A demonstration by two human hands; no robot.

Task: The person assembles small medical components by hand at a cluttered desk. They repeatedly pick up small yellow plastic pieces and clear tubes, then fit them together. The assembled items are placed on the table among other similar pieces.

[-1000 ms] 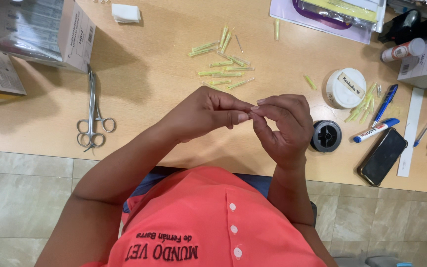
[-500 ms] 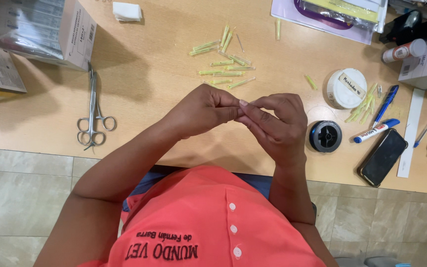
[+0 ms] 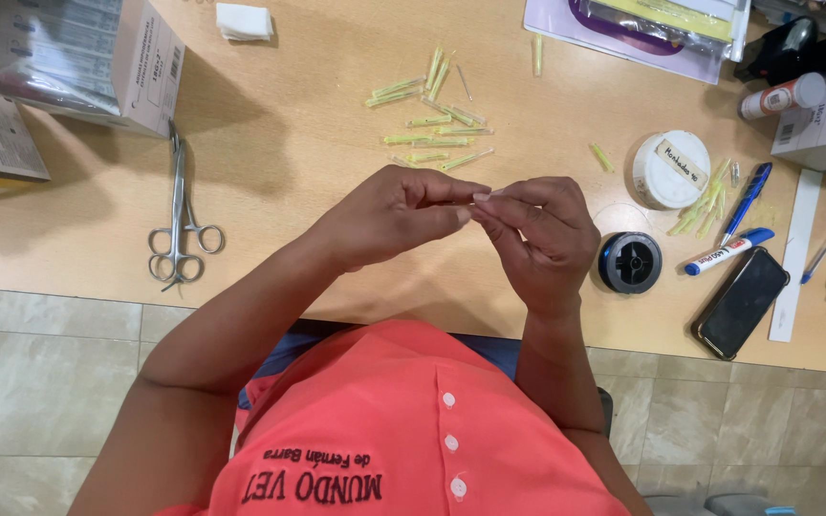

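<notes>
My left hand (image 3: 389, 215) and right hand (image 3: 542, 234) meet fingertip to fingertip above the worktop (image 3: 298, 191), both grips pinched on a tiny item too small to identify. A scatter of yellow-green tubes (image 3: 432, 119) lies beyond, more beside the white tub (image 3: 671, 170); how many are finished I cannot tell. Wooden surface, forceps (image 3: 179, 225) left, tiled floor (image 3: 40, 373) below

Metal scissors-like forceps (image 3: 180, 222) lie on wooden table (image 3: 298, 143), left. Cardboard box (image 3: 88, 59) above them. White round container (image 3: 671, 169) right, black spool (image 3: 630, 262) below it. Dark phone (image 3: 743, 302) beside blue-capped marker (image 3: 728, 251) and blue pen (image 3: 746, 196).
</notes>
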